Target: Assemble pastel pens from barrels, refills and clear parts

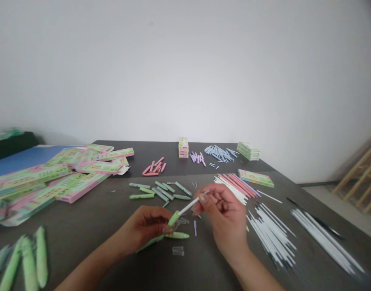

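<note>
Pen barrel (pixel 174 218) in light green is grasped between the thumb and fingers of the left hand (pixel 151 223), tilted up toward the right. The right hand (pixel 223 212) pinches the upper part of a slim white rod (pixel 187 206) between thumb and fingertips. The rod's lower end meets the barrel's mouth; how far it goes in cannot be told.

Just under the left fingertips, a second light-green barrel (pixel 179 235) lies on the dark table (pixel 200 268), with clear plastic pieces (pixel 178 251) on its near side. Between the hands lies a small purple piece (pixel 195 228).

Beyond the left hand are loose green parts (pixel 162 193), with red parts (pixel 155 166) farther out. Well beyond the right hand sit light-blue parts (pixel 220 153) and a pale-green carton stack (pixel 248 150).

Just past the right hand's knuckles lie pink and purple rods (pixel 237 185); to its right, a spread of white sticks (pixel 272 232). Left of the left hand, pink-and-green cartons (pixel 91 166) are heaped, and thick green barrels (pixel 41 256) lie nearer the viewer.
</note>
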Demonstrator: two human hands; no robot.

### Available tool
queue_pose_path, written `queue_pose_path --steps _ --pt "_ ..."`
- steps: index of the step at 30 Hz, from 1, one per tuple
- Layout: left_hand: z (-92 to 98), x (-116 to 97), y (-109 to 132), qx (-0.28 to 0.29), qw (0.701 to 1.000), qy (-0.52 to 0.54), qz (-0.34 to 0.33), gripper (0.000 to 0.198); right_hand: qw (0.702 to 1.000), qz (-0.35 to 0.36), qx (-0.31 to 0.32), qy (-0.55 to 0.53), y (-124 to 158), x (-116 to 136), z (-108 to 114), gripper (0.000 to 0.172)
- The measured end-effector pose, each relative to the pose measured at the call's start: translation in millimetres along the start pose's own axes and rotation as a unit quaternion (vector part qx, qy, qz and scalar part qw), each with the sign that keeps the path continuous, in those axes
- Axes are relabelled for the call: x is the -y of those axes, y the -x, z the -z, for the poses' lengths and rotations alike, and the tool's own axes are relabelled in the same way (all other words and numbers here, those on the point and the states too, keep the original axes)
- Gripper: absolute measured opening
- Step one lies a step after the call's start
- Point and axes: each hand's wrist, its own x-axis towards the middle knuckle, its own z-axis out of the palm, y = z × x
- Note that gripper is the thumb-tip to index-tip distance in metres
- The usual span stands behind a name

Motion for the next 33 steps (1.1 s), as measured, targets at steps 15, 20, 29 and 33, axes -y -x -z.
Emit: queue_pose_path --steps 15,20,29,33 --pt "-2.2 6 1 0.045 0.999 0.010 0.000 0.026 0.999 -0.037 -0.001 -0.027 1 -13 -1 0.010" --pt "0.4 11 -2 0.048 0.998 0.042 -0.002 0.029 0.998 -0.036 -0.001 -0.051 1 -14 0 0.007" --pt "1.3 11 -2 0.022 0.997 0.077 -0.006 0.027 0.996 -0.053 0.036 -0.056 -3 -13 3 0.008" --pt "3.8 14 -2 0.040 0.996 0.074 -0.007 0.026 0.998 -0.047 0.039 -0.023 -5 -9 3 0.011"
